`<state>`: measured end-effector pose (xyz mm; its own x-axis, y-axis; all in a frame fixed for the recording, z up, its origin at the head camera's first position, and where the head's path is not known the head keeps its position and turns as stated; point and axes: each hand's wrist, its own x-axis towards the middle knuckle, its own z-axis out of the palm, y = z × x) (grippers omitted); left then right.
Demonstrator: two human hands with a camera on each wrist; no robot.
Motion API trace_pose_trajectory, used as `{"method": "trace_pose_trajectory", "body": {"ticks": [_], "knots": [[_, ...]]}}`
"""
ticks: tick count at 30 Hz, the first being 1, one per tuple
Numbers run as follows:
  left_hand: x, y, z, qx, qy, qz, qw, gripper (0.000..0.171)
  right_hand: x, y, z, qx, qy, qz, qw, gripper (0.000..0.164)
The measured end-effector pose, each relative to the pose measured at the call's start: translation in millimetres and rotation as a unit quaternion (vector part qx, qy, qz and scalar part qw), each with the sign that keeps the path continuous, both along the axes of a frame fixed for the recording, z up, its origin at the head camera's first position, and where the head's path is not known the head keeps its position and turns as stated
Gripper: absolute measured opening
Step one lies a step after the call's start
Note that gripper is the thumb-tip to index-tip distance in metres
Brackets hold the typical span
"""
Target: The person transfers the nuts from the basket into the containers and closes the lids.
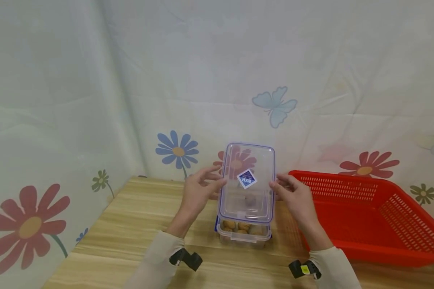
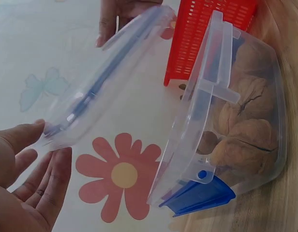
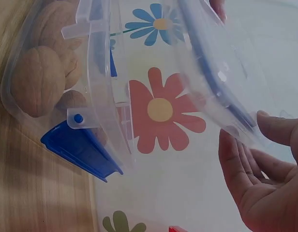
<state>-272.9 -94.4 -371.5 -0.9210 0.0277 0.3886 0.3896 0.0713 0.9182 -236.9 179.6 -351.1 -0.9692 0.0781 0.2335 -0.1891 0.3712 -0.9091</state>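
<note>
A clear plastic lid (image 1: 235,200) with a blue seal and a diamond-shaped label is held up, tilted, between both hands. My left hand (image 1: 199,192) pinches its left edge between thumb and fingers. On the opposite edge, my right hand (image 1: 297,196) pinches it the same way. Below the lid stands a clear plastic food container (image 1: 244,237) with walnuts (image 2: 248,140) inside, its top uncovered. Blue side latches (image 3: 81,150) hang folded outward from the container's rim. In both wrist views the lid is apart from the container.
A large red plastic basket (image 1: 365,249) with slotted walls stands right of the container on the wooden table (image 1: 130,228). Behind the table hangs a pale curtain (image 1: 209,80) printed with flowers and a butterfly. Each wrist wears a black strap with a small device.
</note>
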Motion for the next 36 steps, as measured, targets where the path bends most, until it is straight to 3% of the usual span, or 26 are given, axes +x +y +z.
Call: {"method": "trace_pose_trajectory", "body": {"ticks": [8, 16, 22, 29, 36], "knots": [[0.0, 0, -4.5, -0.020, -0.028, -0.006, 0.9994, 0.040, -4.6, -4, -5.0, 0.055, -0.005, 0.023, 0.998, 0.054], [-1.3, -1, -7.3, -0.041, -0.083, -0.018, 0.9955, 0.041, -3.2, -8, -7.4, 0.088, -0.044, 0.034, 0.995, 0.053], [-5.3, -1, -12.7, -0.085, -0.106, -0.023, 0.9905, 0.048, -7.2, -11, -13.1, 0.113, -0.062, 0.050, 0.990, 0.052], [-6.9, 0, -19.8, -0.109, -0.122, -0.029, 0.9860, 0.049, -10.6, -18, -17.7, 0.137, -0.085, 0.049, 0.986, 0.053], [-9.0, 4, -26.9, -0.130, -0.120, -0.012, 0.9842, 0.049, -14.7, -20, -25.8, 0.147, -0.082, 0.043, 0.985, 0.050]]}}
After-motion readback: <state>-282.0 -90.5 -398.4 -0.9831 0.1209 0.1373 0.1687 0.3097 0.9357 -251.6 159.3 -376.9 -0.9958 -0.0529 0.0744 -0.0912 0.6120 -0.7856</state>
